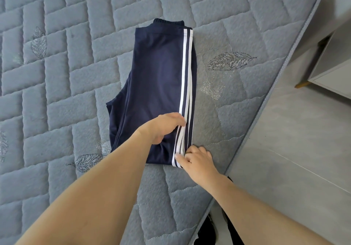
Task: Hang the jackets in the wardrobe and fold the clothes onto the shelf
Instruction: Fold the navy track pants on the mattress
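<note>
Fingertips of the right hand [196, 162] curl round the near end of the white stripes [185, 85], pinching the hem of the navy track pants [157, 77] where the fabric meets the bedding. Beside it, the left hand [165, 126] lies palm down on the dark cloth, its fingers bent over toward the striped edge and pressing there; whether they are gripping the fabric or only pressing it flat cannot be told from this angle. Both bare forearms reach in from the near side, the left crossing above the right.

Folded lengthwise, the pants lie flat in a long narrow shape, the elastic waistband [169, 22] at the far end and the two white stripes running down the right edge. On the left side a lower layer of fabric juts out a little past the upper one.

Underneath is a grey quilted mattress [57, 73], stitched in a brick pattern with embroidered leaves [230, 61] here and there. Its piped edge runs diagonally at the right, and beyond that is a pale grey floor [296, 149] and the corner of a light cabinet [332, 70] with a wooden foot.
</note>
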